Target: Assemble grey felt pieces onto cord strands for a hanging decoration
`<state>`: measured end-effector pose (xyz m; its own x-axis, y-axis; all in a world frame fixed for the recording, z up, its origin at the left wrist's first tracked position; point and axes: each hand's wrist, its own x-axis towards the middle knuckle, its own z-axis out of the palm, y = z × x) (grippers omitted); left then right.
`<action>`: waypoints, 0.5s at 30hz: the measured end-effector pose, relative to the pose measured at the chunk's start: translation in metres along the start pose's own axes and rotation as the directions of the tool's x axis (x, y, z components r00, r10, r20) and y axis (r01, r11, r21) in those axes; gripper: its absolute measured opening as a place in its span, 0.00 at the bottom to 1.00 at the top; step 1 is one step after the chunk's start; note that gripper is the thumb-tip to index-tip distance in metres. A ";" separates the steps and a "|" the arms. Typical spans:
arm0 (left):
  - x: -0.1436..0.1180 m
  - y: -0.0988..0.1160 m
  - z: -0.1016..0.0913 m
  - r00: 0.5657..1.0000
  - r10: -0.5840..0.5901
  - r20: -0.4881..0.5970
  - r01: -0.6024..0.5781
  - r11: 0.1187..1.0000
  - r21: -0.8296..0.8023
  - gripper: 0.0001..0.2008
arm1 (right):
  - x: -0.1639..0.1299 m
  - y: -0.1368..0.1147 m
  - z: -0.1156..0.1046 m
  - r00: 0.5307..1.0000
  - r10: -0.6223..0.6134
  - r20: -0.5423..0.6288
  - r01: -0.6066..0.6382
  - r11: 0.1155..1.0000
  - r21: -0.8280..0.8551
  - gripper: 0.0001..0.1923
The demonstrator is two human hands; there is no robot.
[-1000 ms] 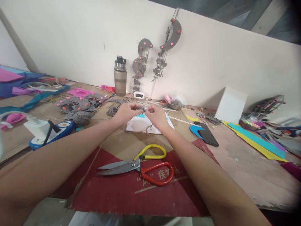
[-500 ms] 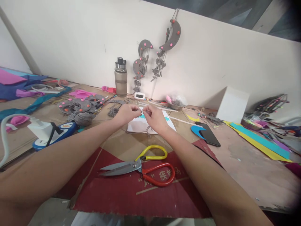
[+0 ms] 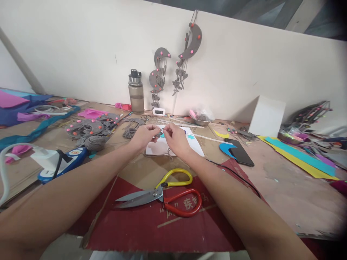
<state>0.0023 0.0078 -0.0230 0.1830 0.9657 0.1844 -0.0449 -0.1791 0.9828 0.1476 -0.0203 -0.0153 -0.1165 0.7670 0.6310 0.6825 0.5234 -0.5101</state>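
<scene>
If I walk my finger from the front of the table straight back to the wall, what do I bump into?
Scissors → hands, left hand and right hand, pinching a small grey piece → white paper → little white clock → grey moon hangings on the wall.

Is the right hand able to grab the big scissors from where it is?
Probably yes. The scissors lie uncovered on the red mat, just nearer than the right hand, though its fingers pinch a small grey piece.

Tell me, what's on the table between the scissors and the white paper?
Bare brown cardboard, crossed by a dangling grey string, lies between the scissors and the white paper, seen in the head view.
</scene>
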 end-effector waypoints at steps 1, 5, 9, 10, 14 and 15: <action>-0.001 0.001 0.000 1.000 0.006 -0.003 -0.006 1.000 0.020 0.08 | 0.000 0.001 0.000 0.999 -0.029 -0.013 0.029 1.000 -0.009 0.06; -0.004 0.006 0.000 1.000 0.018 -0.014 -0.017 0.993 0.121 0.06 | -0.001 0.003 -0.001 0.988 -0.146 -0.059 0.145 0.989 -0.031 0.15; -0.007 0.013 -0.001 1.000 0.014 -0.001 -0.014 0.974 0.227 0.07 | 0.000 0.003 -0.002 0.986 -0.154 -0.068 0.154 0.988 -0.016 0.06; -0.007 0.015 -0.001 1.000 0.018 0.011 -0.020 0.966 0.257 0.07 | 0.000 0.003 -0.002 0.988 -0.141 -0.070 0.142 0.990 0.009 0.05; -0.006 0.017 -0.004 0.996 0.068 0.055 -0.084 0.921 0.379 0.06 | 0.002 0.004 -0.002 0.996 -0.025 -0.080 0.039 0.982 0.185 0.04; -0.005 0.017 -0.004 0.995 0.080 0.057 -0.096 0.909 0.405 0.06 | 0.003 0.004 -0.001 0.997 0.015 -0.074 0.003 0.970 0.245 0.04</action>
<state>-0.0037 0.0007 -0.0071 0.2348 0.9360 0.2624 0.3392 -0.3319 0.8802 0.1509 -0.0160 -0.0152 -0.0525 0.7453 0.6647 0.4849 0.6009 -0.6355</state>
